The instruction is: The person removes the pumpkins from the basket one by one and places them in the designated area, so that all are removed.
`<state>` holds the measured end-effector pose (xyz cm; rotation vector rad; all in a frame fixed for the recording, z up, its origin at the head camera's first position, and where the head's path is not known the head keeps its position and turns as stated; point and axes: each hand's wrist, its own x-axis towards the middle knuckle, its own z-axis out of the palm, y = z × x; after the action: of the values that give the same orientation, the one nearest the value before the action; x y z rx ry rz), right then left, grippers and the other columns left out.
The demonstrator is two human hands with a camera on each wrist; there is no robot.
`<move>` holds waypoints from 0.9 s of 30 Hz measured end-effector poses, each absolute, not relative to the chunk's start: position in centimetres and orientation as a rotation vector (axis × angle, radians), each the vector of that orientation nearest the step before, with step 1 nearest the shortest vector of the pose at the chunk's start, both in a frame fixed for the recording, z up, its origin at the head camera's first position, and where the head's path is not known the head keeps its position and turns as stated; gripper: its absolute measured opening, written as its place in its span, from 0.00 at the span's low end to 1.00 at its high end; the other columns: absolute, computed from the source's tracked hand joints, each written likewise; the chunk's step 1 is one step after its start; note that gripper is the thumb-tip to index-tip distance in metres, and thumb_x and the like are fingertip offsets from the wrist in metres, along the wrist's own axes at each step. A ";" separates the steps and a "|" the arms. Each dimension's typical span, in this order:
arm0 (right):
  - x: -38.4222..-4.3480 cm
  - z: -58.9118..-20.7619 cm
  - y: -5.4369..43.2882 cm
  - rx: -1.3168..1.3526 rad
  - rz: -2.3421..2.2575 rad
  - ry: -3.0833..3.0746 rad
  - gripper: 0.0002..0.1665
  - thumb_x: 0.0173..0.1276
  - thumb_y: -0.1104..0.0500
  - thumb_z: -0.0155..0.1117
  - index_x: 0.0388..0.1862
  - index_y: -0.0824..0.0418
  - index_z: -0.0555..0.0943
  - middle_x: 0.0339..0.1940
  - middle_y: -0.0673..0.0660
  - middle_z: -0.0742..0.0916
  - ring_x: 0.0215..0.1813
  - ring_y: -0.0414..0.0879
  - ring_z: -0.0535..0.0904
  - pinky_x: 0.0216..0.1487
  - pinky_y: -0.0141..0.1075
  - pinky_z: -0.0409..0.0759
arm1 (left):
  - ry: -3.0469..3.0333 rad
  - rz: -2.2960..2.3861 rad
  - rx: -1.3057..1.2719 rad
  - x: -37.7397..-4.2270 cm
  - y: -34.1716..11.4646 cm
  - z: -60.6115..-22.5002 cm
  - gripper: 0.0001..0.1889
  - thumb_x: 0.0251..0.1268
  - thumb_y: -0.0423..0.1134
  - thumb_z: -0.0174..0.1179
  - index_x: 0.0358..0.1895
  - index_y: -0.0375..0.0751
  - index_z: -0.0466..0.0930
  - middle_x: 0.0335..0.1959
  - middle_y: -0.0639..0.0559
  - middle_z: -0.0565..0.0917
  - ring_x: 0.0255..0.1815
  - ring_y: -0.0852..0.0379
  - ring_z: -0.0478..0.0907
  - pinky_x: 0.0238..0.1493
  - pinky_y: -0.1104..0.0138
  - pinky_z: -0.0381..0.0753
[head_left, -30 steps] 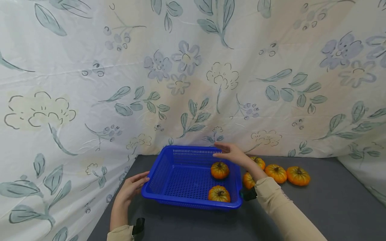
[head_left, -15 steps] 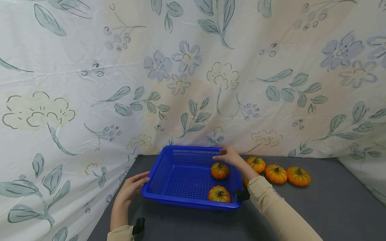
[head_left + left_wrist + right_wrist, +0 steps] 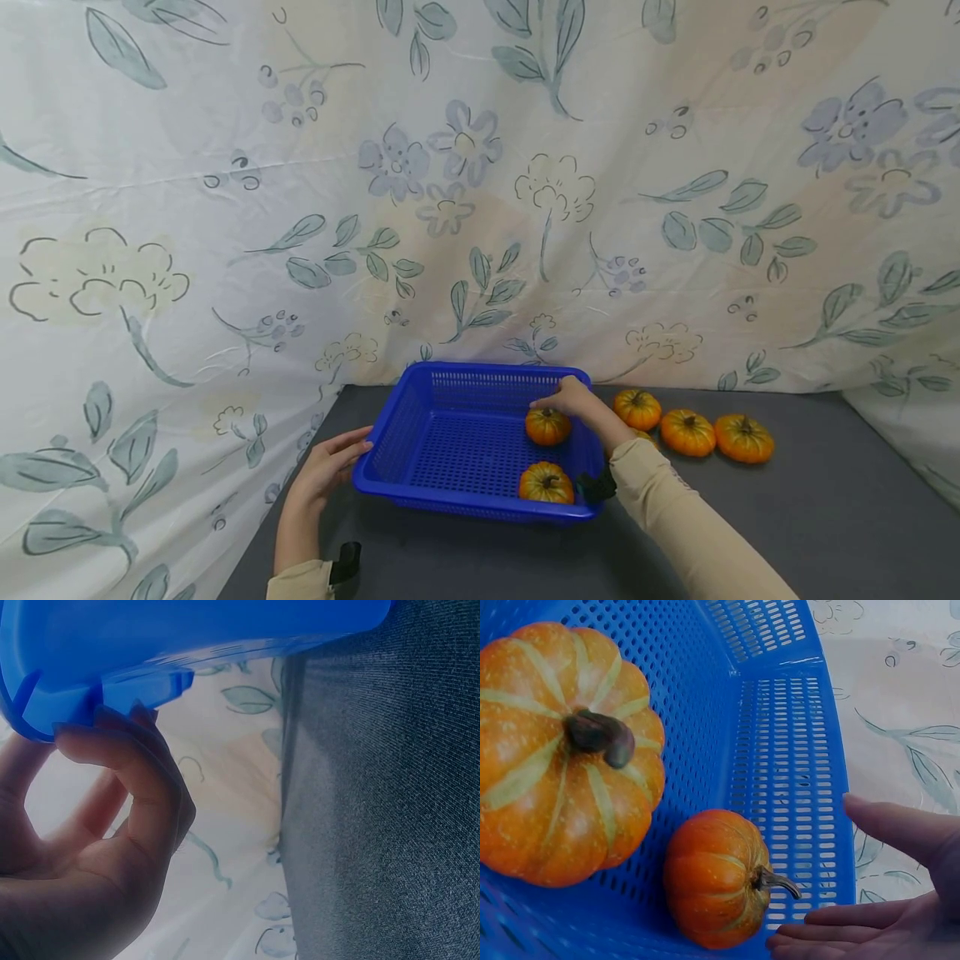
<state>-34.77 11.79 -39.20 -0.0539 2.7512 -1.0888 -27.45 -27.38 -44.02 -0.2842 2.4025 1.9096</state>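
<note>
A blue plastic basket [image 3: 472, 504] with perforated walls holds two orange pumpkins on its right side. My left hand [image 3: 324, 471] grips the basket's left rim, fingertips curled against the blue edge [image 3: 71, 712] in the left wrist view. Over the right rim, my right hand [image 3: 573, 398] reaches in beside the rear pumpkin [image 3: 547, 427]. Seen from the right wrist, its fingers [image 3: 840, 930] are straight and the thumb is spread apart, close to the smaller-looking pumpkin [image 3: 716, 877]; contact cannot be told. The front pumpkin [image 3: 546, 483] lies nearer the basket's front wall.
Outside the basket, several more pumpkins lie to the right on the dark table [image 3: 810, 508], among them one at the back [image 3: 637, 409] and one farthest right [image 3: 744, 439]. Another is mostly behind the right forearm. A floral cloth [image 3: 480, 208] hangs behind the table.
My right hand has come down from above the basket's back right corner to beside the rear pumpkin. The left hand and the basket have stayed in place.
</note>
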 end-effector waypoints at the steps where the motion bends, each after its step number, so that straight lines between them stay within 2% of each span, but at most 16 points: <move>1: -34.7 -39.3 11.8 -0.048 -1.087 2.751 0.34 0.62 0.52 0.70 0.54 0.79 0.76 0.46 0.68 0.83 0.42 0.52 0.77 0.43 0.40 0.75 | 2.400 1.914 -0.285 -27.4 -27.4 -44.0 0.30 0.65 0.46 0.64 0.68 0.38 0.71 0.62 0.44 0.79 0.49 0.59 0.81 0.46 0.64 0.82; 2: -34.7 -39.4 11.7 -0.040 -1.093 2.738 0.34 0.62 0.52 0.70 0.55 0.79 0.75 0.46 0.69 0.82 0.41 0.53 0.75 0.43 0.40 0.73 | 2.400 1.913 -0.278 -27.4 -27.4 -44.0 0.30 0.65 0.45 0.63 0.68 0.38 0.71 0.62 0.44 0.79 0.49 0.59 0.81 0.46 0.64 0.82; 4: -34.7 -39.5 11.6 -0.035 -1.092 2.732 0.41 0.62 0.52 0.70 0.62 0.81 0.68 0.57 0.73 0.79 0.50 0.57 0.76 0.51 0.44 0.75 | 2.397 1.917 -0.278 -27.4 -27.3 -44.0 0.30 0.65 0.45 0.64 0.68 0.37 0.71 0.62 0.44 0.79 0.49 0.59 0.82 0.46 0.64 0.82; 6: -34.7 -39.6 11.5 -0.039 -1.081 2.726 0.47 0.62 0.52 0.70 0.66 0.83 0.62 0.63 0.77 0.74 0.58 0.62 0.75 0.60 0.48 0.74 | 2.399 1.915 -0.276 -27.3 -27.3 -43.9 0.30 0.65 0.45 0.64 0.68 0.37 0.71 0.62 0.43 0.79 0.49 0.58 0.82 0.46 0.63 0.82; 10: -34.6 -39.8 11.3 -0.065 -1.065 2.708 0.50 0.62 0.52 0.69 0.68 0.84 0.58 0.69 0.80 0.68 0.69 0.69 0.67 0.69 0.55 0.67 | 2.417 1.902 -0.277 -27.4 -27.2 -43.8 0.30 0.65 0.46 0.64 0.67 0.37 0.71 0.62 0.42 0.79 0.49 0.58 0.82 0.47 0.63 0.82; 22: -34.2 -40.3 11.0 -0.080 -1.030 2.690 0.46 0.60 0.56 0.71 0.67 0.82 0.61 0.66 0.79 0.71 0.66 0.69 0.70 0.66 0.56 0.70 | 2.399 1.908 -0.250 -27.4 -27.3 -43.9 0.30 0.66 0.45 0.63 0.68 0.36 0.70 0.61 0.43 0.79 0.48 0.59 0.82 0.46 0.64 0.82; 27: -34.2 -40.7 11.0 -0.138 -1.077 2.696 0.37 0.58 0.59 0.72 0.60 0.80 0.72 0.60 0.75 0.78 0.60 0.65 0.77 0.59 0.51 0.77 | 2.386 1.915 -0.255 -27.5 -27.3 -43.8 0.30 0.66 0.44 0.62 0.68 0.36 0.70 0.61 0.44 0.79 0.47 0.59 0.81 0.46 0.64 0.82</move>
<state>-34.23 11.01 -40.70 -0.1383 2.6962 -1.0770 -27.45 -27.34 -43.81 -0.2546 2.3862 1.9155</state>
